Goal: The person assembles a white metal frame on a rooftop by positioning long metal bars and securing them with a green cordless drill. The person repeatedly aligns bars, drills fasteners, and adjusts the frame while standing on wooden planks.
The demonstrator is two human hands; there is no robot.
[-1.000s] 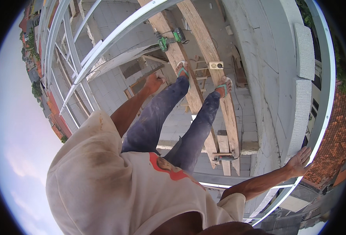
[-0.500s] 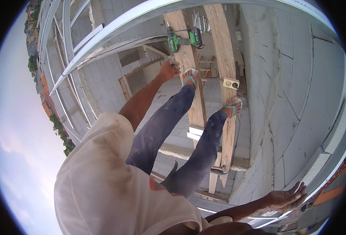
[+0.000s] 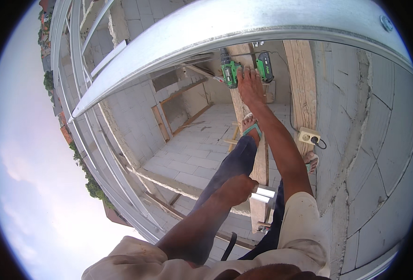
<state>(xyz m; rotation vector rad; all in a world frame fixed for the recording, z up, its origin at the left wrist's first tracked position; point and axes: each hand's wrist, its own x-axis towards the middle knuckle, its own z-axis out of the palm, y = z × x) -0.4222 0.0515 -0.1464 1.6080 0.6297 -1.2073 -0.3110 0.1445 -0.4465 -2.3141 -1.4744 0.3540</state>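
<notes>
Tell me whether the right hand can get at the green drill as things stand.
Yes, it looks that way: the right hand is right at the green drill, covering part of it, with nothing visible between them. The metal beam passes close by in this view but seems to leave the way free.

Grey block walls point(image 3: 379, 140), pale sky point(image 3: 24, 163)

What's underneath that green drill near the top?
A wooden plank runs beneath the green drill. The right hand covers the drill's middle, so the wood directly under there can't be seen.
</notes>
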